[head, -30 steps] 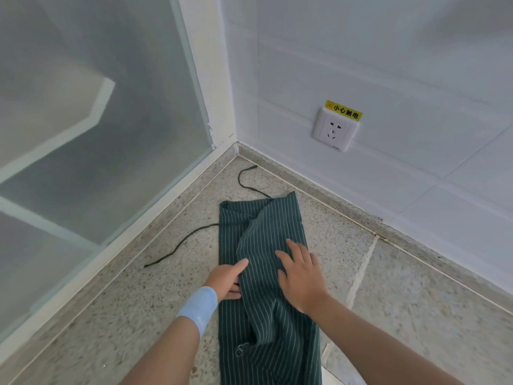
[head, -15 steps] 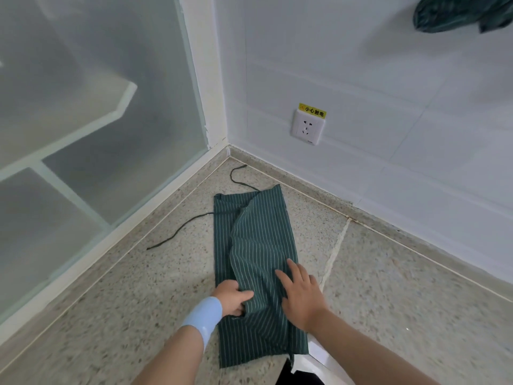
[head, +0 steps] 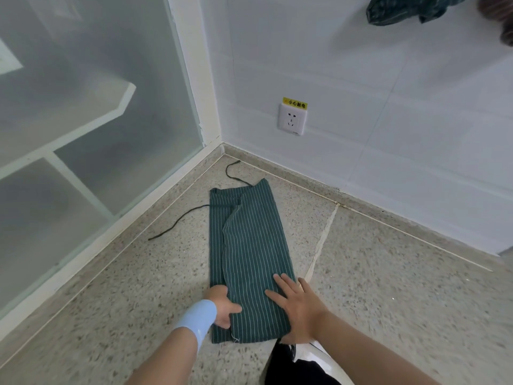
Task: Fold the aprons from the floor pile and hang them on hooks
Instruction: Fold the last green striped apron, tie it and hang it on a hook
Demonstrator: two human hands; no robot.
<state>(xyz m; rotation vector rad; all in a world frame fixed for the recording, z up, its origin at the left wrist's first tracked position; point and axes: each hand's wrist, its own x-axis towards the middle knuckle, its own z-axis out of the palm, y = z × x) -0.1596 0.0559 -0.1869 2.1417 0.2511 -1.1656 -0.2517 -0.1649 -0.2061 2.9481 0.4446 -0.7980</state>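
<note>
We are working on the apron point(head: 251, 254), which is lying folded lengthwise on the floor point(head: 111, 315), its long axis running toward 12 o'clock. Our right hand point(head: 298, 308) is pressing flat at its 5 o'clock corner, fingers spread. Our left hand point(head: 222, 304) is pinching the flap edge at 7 o'clock, fingers curled under. Risk: the ties point(head: 177, 223) are trailing loose toward 10 and 12 o'clock, so lifting now is likely snagging them and opening the fold; uneven pressure is likely skewing the flap

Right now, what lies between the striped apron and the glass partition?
Only a dark tie string, trailing from the striped apron over speckled floor toward the glass partition; the head view shows it.
</note>
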